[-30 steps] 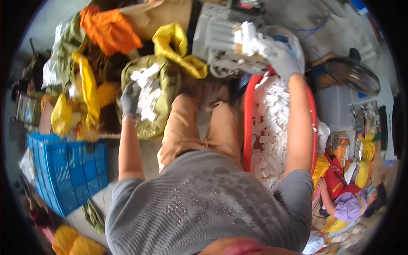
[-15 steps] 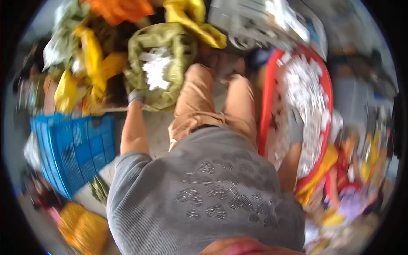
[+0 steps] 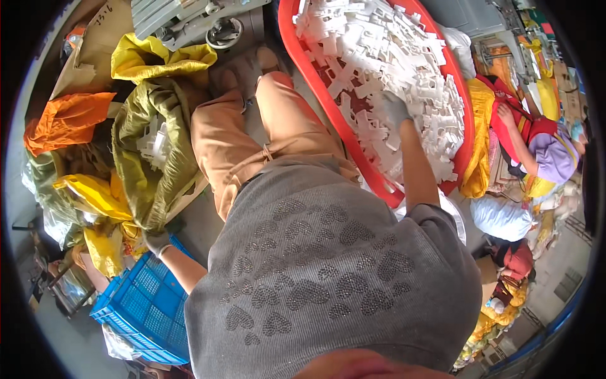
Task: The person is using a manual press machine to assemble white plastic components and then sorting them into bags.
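My right hand, in a grey glove, lies over the heap of small white plastic parts inside a long red tub on my right. Its fingers reach out among the parts, and no piece shows gripped. On my left, an olive woven sack stands with its mouth spread, and a few white parts lie in it. My gloved left hand is closed at the sack's near rim, its fingertips partly hidden by the fabric.
A blue plastic crate stands near my left elbow. Beyond the olive sack are yellow sacks, an orange sack and a grey metal machine. On the far right, a person in a purple top sits beside yellow sacks.
My view has turned, so the tub and sack now stand at a slant. The right hand has moved farther onto the white parts; the left hand remains at the sack's rim.
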The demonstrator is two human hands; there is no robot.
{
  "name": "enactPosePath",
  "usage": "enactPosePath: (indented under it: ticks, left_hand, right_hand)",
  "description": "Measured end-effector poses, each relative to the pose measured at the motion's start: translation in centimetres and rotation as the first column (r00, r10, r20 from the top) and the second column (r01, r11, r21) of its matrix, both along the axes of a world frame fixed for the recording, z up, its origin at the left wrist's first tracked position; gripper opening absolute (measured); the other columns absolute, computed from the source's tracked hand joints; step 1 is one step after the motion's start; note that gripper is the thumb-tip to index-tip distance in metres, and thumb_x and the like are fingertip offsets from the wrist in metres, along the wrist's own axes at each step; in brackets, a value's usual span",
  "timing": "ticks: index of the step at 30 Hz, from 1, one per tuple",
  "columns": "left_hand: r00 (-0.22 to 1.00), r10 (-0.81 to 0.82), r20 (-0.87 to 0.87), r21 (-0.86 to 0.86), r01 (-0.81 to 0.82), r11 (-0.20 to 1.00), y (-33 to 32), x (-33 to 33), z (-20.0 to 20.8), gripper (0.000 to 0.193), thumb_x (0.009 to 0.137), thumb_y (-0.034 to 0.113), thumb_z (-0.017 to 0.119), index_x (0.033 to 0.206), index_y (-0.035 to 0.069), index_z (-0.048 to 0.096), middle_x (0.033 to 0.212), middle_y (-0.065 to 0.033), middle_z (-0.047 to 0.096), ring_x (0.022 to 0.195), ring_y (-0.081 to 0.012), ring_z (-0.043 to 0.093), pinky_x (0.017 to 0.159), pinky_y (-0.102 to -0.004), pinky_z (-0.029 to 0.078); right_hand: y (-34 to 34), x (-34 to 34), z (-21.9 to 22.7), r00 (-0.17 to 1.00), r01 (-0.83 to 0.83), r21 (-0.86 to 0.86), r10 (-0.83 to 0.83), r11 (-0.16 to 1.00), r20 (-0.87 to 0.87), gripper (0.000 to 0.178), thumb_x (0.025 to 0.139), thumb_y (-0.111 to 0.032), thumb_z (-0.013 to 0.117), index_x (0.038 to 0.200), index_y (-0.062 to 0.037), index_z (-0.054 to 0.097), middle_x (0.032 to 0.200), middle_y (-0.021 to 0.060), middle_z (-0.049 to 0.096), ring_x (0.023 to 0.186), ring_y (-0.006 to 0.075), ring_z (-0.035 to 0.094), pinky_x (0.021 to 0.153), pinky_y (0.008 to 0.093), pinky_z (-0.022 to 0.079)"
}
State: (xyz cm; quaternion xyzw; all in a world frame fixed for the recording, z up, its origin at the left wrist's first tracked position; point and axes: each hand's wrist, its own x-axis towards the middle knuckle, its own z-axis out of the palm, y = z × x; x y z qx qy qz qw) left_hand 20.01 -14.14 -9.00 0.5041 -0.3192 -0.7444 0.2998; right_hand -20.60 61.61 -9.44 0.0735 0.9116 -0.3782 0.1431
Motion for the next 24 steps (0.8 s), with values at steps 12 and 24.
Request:
enactPosePath:
  ticks: [12,24]
  left_hand:
    - [0.978,0.206,-0.029,-0.233,-0.207,0.950,1.4,2.8,5.6,0.026,0.094,0.026,0.050,0.109,0.004,0.055,0.103,-0.0048,0.061,0.091,-0.0200,0.059,0.075,-0.0277,0.050]
    - [0.967,-0.111,0.228,-0.767,0.249,0.592,11.3,-22.7,19.0,0.029,0.092,0.016,0.054,0.116,0.000,0.058,0.111,-0.0084,0.061,0.097,-0.0153,0.059,0.084,-0.0250,0.047]
  right_hand:
    - [-8.2,-11.6,0.5,0.987,-0.126,0.847,0.154,0.517,0.052,0.054,0.084,-0.036,0.052,0.134,-0.0210,0.042,0.139,0.0037,0.042,0.124,0.0246,0.042,0.099,0.0419,0.035]
    - [-6.5,-2.7,-1.2,0.889,-0.455,0.357,0.436,0.816,0.137,0.039,0.084,-0.021,0.049,0.122,-0.0113,0.052,0.110,0.0252,0.057,0.085,0.0412,0.059,0.075,0.0477,0.046]
